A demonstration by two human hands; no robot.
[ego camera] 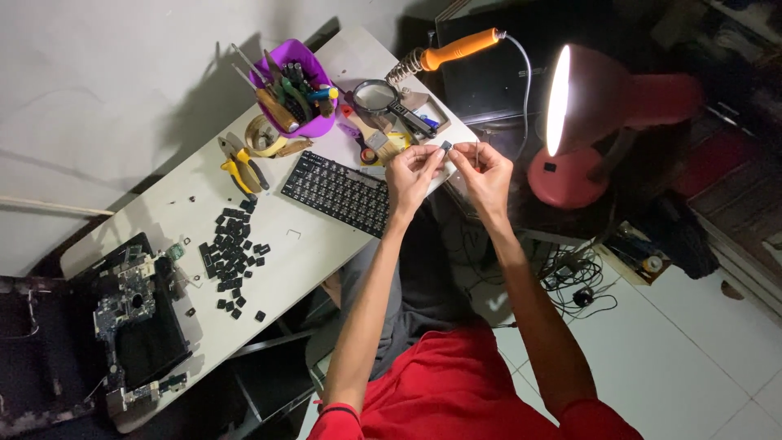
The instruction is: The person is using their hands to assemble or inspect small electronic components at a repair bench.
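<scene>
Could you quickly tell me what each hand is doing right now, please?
Left hand: pinched shut on the small black keycap.
Right hand: pinched on the same keycap.

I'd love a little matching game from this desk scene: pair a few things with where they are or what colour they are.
Things:
1. key
2. cup
3. lamp
4. loose keys

Descriptions:
A. purple, full of tools
B. pink, switched on
C. scattered on the table left of the keyboard
D. pinched between the left hand and right hand

Pairs: 1-D, 2-A, 3-B, 4-C
</scene>
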